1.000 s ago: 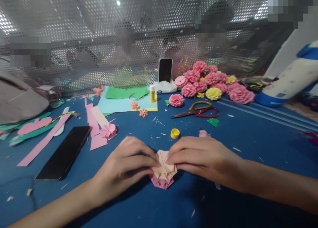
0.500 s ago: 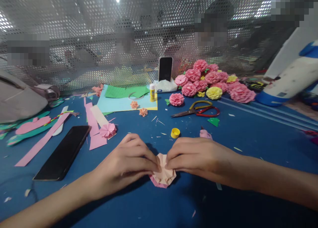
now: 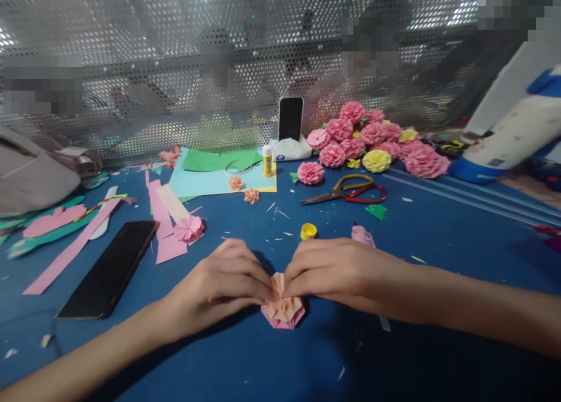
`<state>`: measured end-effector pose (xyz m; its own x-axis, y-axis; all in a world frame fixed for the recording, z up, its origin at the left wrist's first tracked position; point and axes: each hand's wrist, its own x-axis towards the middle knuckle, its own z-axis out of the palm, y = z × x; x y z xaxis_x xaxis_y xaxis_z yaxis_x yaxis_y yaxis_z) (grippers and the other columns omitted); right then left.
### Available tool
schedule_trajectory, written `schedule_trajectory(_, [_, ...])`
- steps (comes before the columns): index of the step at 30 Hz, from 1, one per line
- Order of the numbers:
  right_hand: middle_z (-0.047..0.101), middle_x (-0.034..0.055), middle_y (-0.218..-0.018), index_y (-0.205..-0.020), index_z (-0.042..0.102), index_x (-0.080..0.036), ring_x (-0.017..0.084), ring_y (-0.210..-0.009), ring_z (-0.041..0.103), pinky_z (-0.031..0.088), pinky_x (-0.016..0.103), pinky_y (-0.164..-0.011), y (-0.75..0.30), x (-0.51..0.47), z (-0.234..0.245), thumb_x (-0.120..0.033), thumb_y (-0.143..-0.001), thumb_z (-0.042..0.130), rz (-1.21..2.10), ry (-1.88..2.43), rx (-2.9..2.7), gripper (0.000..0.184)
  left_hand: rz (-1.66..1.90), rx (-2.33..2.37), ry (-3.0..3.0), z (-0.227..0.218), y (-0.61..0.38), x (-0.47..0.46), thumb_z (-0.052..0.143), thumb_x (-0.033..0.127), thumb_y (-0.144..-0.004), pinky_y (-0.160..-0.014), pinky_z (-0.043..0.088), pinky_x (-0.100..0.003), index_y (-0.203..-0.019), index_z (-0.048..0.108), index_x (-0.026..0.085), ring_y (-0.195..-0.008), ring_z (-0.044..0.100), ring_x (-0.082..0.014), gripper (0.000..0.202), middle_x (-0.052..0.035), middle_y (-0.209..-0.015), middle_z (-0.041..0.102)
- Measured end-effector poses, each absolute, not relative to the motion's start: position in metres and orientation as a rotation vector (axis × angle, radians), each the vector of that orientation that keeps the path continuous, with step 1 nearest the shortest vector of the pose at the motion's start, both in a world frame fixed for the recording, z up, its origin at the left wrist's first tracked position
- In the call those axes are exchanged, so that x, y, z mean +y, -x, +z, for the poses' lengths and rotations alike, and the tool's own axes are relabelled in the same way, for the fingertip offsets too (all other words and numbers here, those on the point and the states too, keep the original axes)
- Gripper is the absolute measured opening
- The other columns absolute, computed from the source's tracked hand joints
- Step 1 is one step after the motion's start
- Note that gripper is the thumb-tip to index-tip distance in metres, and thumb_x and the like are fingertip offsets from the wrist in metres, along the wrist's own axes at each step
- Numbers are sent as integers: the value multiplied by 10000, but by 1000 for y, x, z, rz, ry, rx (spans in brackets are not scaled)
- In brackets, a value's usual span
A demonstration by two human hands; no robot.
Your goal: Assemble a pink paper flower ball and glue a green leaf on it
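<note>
The fingers of my left hand [image 3: 219, 282] are drawn together on the left edge of a folded paper rosette [image 3: 283, 309]. Those of my right hand [image 3: 350, 273] are pinched close on its far right edge, the right thumb hidden. Both sets hold the peach layer [image 3: 277, 281], which lies over a pink layer [image 3: 283, 325] whose rim shows on the rosette's near side. Since half a second ago, the rosette has slid slightly left with my hands, and the peach folds, flatter then, now rise in ridges near the middle. To my judgement, the two layers are not yet sitting evenly together.

Just beyond the rosette, a little to its right, a yellow cap [image 3: 308, 232] sits on the blue surface [image 3: 197, 361]. To the rosette's left are a black phone [image 3: 109, 270] and, farther back, a pink folded flower [image 3: 190, 229]. Well beyond the rosette stand two peach stars [image 3: 252, 196] and a glue stick [image 3: 267, 162]; beyond to its right lie scissors [image 3: 322, 197] and a heap of pink and yellow paper flowers [image 3: 372, 134].
</note>
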<state>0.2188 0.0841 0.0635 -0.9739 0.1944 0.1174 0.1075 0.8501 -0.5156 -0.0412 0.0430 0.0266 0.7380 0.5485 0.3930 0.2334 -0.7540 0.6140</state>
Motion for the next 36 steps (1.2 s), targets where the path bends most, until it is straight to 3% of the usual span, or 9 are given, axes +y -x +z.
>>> schedule_trajectory(12, [689, 80, -1142, -1081, 687, -148, 187, -1053, 567, 441, 305, -919, -220, 85, 58, -89, -1022, 362, 728, 180, -2914, 335, 772, 529, -2551, 21, 40, 40, 543, 140, -983, -935, 393, -383, -1100, 682, 185, -940, 629, -198, 187, -67, -1028, 765])
schedule_trajectory(18, [697, 88, -1117, -1076, 692, -158, 189, -1047, 575, 454, 315, -924, -221, 84, 55, -105, -1024, 331, 716, 196, -2902, 368, 798, 590, -2564, 18, 36, 37, 598, 120, -951, -923, 399, -370, -1059, 684, 194, -959, 641, -188, 156, -50, -1014, 757])
schedule_trajectory(26, [693, 59, -1154, -1098, 691, -168, 177, -1082, 575, 445, 301, -959, -221, 83, 54, -73, -1012, 354, 837, 227, -2901, 360, 801, 646, -2478, 16, 36, 37, 625, 117, -934, -918, 410, -351, -1046, 697, 211, -925, 649, -176, 163, -45, -997, 753])
schedule_trajectory(36, [693, 57, -1128, -1103, 692, -153, 170, -1065, 569, 444, 290, -954, -224, 78, 58, -74, -1006, 392, 755, 245, -2893, 326, 861, 672, -2463, 18, 36, 32, 654, 79, -903, -898, 418, -335, -1043, 687, 216, -910, 639, -173, 200, -29, -991, 746])
